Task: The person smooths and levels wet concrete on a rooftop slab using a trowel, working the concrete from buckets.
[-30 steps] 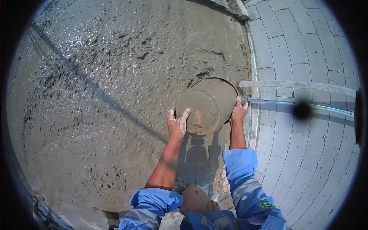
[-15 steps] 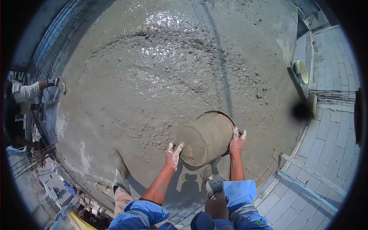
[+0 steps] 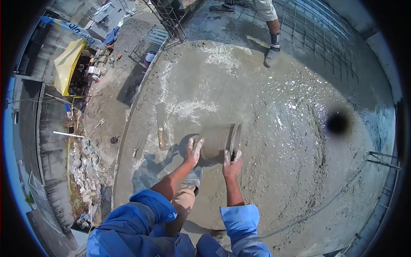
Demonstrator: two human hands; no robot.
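Observation:
A cement-smeared bucket (image 3: 218,140) lies tipped on its side in front of me, its mouth turned right, over wet concrete (image 3: 274,120). My left hand (image 3: 193,152) presses flat against the bucket's bottom. My right hand (image 3: 232,165) grips the rim at the mouth. Both hands are grey with cement, and blue sleeves are rolled up my forearms.
Another person's legs (image 3: 270,30) stand at the far edge of the slab on steel mesh (image 3: 325,38). A wooden board (image 3: 162,125) lies left of the bucket. The slab edge drops off at left to ground with rubble (image 3: 85,167) and a yellow tarp (image 3: 68,64).
I have turned far to the left, so the paved blocks are gone and the slab's edge shows. The bucket has swung with me, its mouth now facing right, still held by both hands.

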